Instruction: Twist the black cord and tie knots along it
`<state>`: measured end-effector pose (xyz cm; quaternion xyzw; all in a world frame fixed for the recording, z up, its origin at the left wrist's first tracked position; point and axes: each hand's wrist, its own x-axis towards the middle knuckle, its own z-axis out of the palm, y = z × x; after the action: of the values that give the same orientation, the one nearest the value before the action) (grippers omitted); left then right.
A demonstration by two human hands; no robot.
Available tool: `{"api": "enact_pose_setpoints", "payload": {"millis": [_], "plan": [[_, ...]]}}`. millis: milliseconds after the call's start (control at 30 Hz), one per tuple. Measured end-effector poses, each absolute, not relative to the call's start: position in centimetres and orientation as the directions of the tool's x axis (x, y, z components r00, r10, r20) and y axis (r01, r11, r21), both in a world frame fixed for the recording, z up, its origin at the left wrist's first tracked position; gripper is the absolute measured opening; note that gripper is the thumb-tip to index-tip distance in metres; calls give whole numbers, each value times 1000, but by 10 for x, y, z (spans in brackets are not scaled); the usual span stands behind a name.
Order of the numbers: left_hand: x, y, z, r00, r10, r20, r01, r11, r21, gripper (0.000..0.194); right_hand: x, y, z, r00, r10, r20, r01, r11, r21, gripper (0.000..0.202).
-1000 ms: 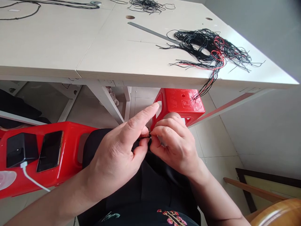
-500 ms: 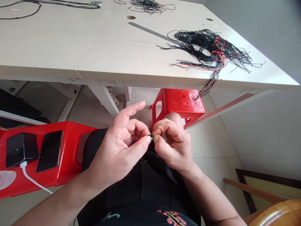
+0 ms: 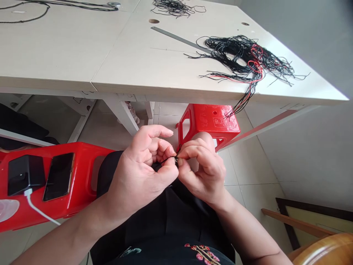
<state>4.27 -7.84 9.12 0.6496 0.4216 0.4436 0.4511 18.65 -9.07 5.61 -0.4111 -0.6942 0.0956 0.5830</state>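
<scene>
My left hand [image 3: 150, 165] and my right hand [image 3: 202, 167] meet above my lap, fingertips almost touching. Between them is a thin black cord [image 3: 164, 161], mostly hidden by the fingers. The left thumb and a fingertip pinch it, while the left index finger is raised and curved away. On the other side, my right thumb and index finger pinch the same cord, with the other right fingers curled in. Any knot in the cord is too small to make out.
On the white table [image 3: 68, 51] lie a bundle of black and red cords [image 3: 234, 55], a metal ruler [image 3: 176, 37] and more black cord [image 3: 173, 7]. A red stool [image 3: 82, 176] at left bears a phone [image 3: 59, 176] and a black box [image 3: 26, 175]. Another red stool [image 3: 209, 119] stands under the table.
My left index finger has bent down from its raised position. The left thumb has shifted slightly toward the right hand, and a length of black cord now shows behind it.
</scene>
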Motion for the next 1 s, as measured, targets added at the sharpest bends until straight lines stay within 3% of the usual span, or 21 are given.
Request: {"api": "enact_pose_setpoints", "payload": {"millis": [167,567,767,1000], "plan": [[41,-78,96,247,963,110,137,-148,980,39,200,-91,60,-31,748,663,412,614,-673,27],[38,-80,99,287,955,70,169,-122,978,30,202,-94,62,-219,683,697,570,669,-476,13],[40,-79,96,291,951,108,183,-166,969,30,198,-97,57,-165,675,719,623,637,-455,14],[40,-76,99,234,972,35,147,-71,987,28,198,-99,57,-13,680,733,588,598,-545,20]]}}
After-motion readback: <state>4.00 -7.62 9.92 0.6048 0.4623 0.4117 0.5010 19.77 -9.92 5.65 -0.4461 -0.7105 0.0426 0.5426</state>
